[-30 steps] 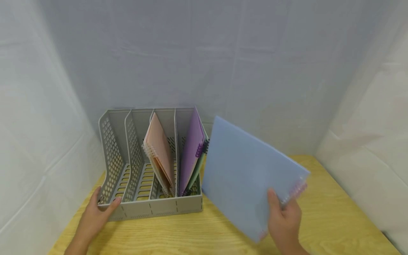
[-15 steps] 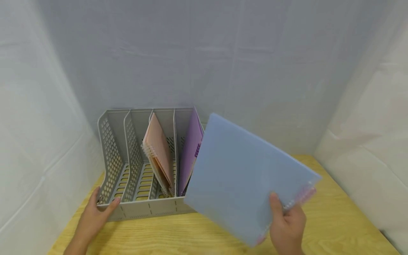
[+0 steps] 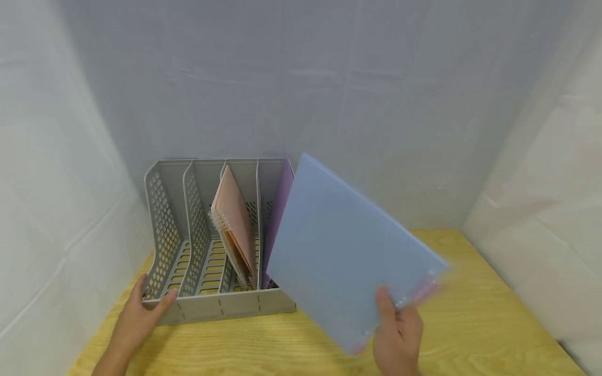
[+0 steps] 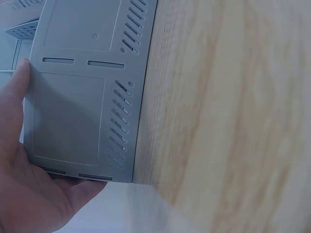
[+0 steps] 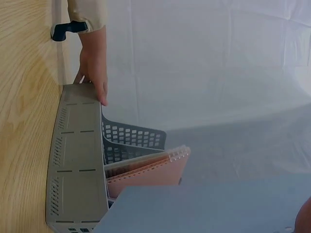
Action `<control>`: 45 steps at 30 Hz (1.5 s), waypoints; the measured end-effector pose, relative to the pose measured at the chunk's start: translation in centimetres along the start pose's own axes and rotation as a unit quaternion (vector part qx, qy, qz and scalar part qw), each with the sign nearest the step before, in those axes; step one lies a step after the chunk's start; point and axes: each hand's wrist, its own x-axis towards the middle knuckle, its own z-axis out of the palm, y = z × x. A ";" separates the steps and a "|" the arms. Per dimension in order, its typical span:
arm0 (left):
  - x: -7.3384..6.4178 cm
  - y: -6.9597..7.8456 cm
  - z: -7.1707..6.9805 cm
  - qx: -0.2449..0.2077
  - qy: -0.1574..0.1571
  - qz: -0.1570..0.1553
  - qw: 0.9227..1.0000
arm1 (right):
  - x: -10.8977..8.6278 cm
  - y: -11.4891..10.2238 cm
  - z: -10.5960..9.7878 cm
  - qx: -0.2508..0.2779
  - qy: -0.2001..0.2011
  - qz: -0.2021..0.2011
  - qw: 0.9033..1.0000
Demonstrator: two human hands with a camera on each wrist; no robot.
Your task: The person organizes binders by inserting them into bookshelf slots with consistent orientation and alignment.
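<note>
A grey file rack [image 3: 197,305] with upright dividers stands on the table. My left hand [image 3: 134,324] grips its front left corner, with the thumb over the front lip; the left wrist view shows this hand [image 4: 34,194] around the corner. My right hand [image 3: 400,334] holds a light blue spiral notebook [image 3: 348,245] by its coil-bound edge, thumb on the cover. Tilted in the air, the notebook overlaps the rack's right end. Pink spiral notebooks [image 3: 237,224] lean in the third compartment from the left. Behind the blue one, a purple notebook [image 3: 278,214] stands in the rightmost compartment, partly hidden.
The rack rests on a light wooden table [image 3: 470,313]. White sheeting [image 3: 376,94] hangs behind and on both sides. Rack dividers [image 3: 196,235] separate the two left compartments, whose slotted floors show.
The right hand has brought the blue notebook leftward and its upper corner higher, so it now covers the rack's right end and much of the purple notebook. The left hand stays put.
</note>
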 end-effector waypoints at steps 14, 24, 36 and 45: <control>0.1 -0.1 -0.1 0.007 0.009 0.009 1.000 | -0.1 -0.3 4.2 0.155 -0.055 -0.022 0.986; -0.1 -0.2 -0.2 0.010 0.008 0.008 1.000 | 1.0 -0.3 7.8 0.229 -0.068 -0.085 0.967; 0.2 -0.4 0.0 0.007 0.010 0.012 1.000 | 2.3 -0.5 10.9 0.243 -0.038 -0.064 0.967; 0.0 -0.2 0.1 -0.001 0.004 0.005 1.000 | 3.2 -1.2 13.6 0.241 -0.008 -0.028 0.970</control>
